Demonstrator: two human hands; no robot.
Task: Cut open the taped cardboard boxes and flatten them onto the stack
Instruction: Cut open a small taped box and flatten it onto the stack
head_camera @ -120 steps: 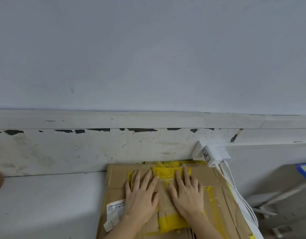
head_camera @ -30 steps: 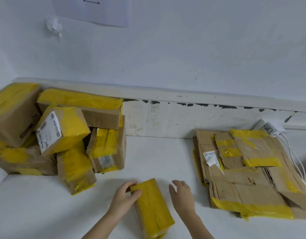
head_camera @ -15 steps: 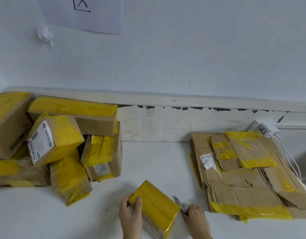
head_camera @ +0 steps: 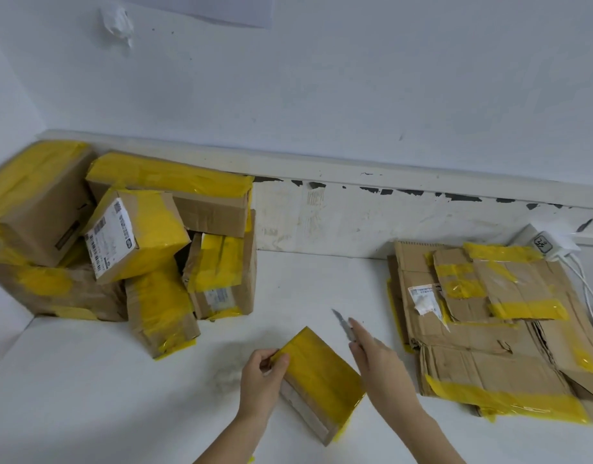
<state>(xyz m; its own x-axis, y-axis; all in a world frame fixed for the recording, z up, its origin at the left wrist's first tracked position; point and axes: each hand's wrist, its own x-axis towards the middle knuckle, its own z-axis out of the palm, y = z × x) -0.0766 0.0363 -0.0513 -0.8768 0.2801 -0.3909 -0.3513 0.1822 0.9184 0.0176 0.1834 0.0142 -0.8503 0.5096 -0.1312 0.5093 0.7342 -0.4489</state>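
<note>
- Your small box [head_camera: 321,380], wrapped in yellow tape, lies on the white table [head_camera: 121,396] right in front of you, between the pile of sealed boxes [head_camera: 121,236] on the left and the flattened stack [head_camera: 489,329] on the right
- Left hand [head_camera: 261,380] pinches the box's near-left corner, fingers curled over its edge, steadying it
- Right hand [head_camera: 378,360] grips the cutter [head_camera: 343,323], forefinger laid along it, blade pointing up and away, clear of the box
- What's new: half a second ago that hand was low beside the box with the blade near the table; now you've lifted it above the box's right side, and the box has turned a little under your left hand
- A second ago the right hand was bare, so the tool is freshly picked up
- My read: flattening the last one is done, this is the cut coming on a new box; no tape looks slit yet
- Mind the left fingers sitting on the top edge when the blade comes down
</note>
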